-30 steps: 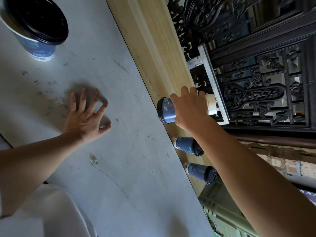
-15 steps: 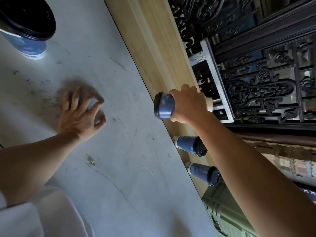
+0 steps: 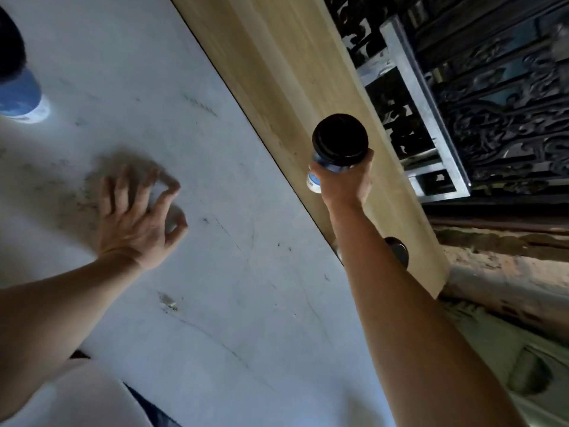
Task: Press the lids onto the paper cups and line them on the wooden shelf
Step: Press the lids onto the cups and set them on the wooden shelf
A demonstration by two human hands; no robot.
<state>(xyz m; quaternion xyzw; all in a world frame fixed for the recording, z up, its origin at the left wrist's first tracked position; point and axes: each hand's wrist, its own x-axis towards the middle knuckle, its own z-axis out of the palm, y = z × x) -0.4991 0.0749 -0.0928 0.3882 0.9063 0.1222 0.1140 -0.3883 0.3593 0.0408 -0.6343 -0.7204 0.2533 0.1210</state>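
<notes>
My right hand (image 3: 345, 183) grips a blue paper cup with a black lid (image 3: 340, 140), held over the light wooden shelf (image 3: 277, 57), lid facing the camera. On the shelf behind my right forearm the black lid of another lidded cup (image 3: 398, 251) peeks out; the rest of it is hidden. My left hand (image 3: 138, 217) rests flat on the grey table (image 3: 154, 103) with fingers spread and nothing in it. A further blue cup with a black lid (image 3: 18, 87) stands at the far left edge, partly cut off.
A dark carved wooden screen (image 3: 492, 103) and a metal frame (image 3: 425, 97) rise right behind the shelf. Beyond the shelf's right end lies a rough brownish ledge (image 3: 498, 272). My white clothing (image 3: 77, 399) shows at the bottom left.
My right hand has turned the held cup from lying sideways to lid toward the camera, over the shelf. The view swung, so my forearm now hides most of the shelved cups. The left hand stayed put.
</notes>
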